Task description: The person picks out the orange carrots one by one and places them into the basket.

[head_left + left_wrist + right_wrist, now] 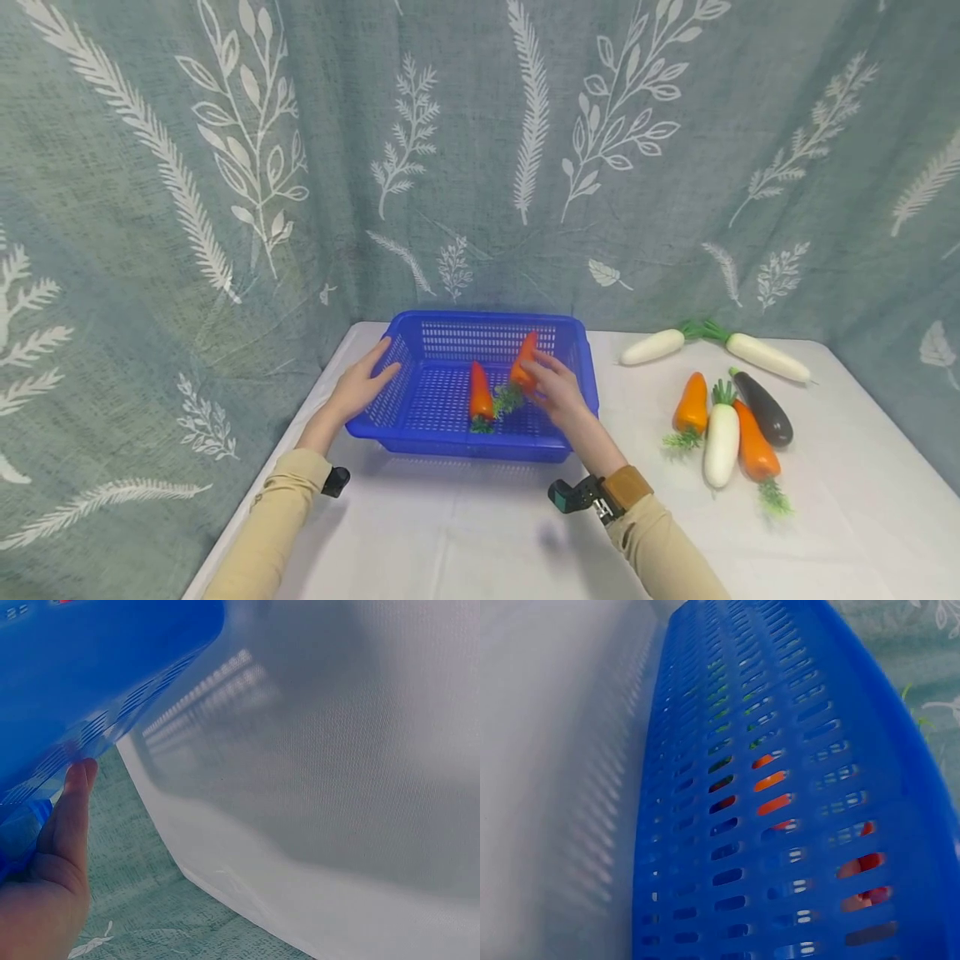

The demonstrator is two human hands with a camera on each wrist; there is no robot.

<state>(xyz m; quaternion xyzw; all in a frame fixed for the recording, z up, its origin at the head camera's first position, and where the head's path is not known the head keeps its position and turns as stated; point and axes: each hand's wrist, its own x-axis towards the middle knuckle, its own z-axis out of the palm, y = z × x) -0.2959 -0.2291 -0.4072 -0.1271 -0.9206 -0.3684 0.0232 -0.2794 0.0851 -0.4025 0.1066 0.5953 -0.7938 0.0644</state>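
Observation:
Inside the blue plastic basket (480, 454), my right hand (557, 387) holds an orange carrot (522, 362) with green leaves, its tip tilted up toward the far wall. Another carrot (480, 393) lies to its left on the basket floor. At the basket's left rim is my left hand (360, 385), thumb and fingers extended. The left wrist view has that hand (64, 855) against the slotted wall (112, 712). The right wrist view looks through the near wall (780, 847), where bits of orange and fingers show through slots.
On the white table (480, 533), right of the basket, lie two white radishes (652, 347) (767, 357) at the back. Nearer are another radish (722, 444), two carrots (692, 404) (756, 446) and an eggplant (763, 408). A patterned green curtain (480, 167) hangs behind and at left.

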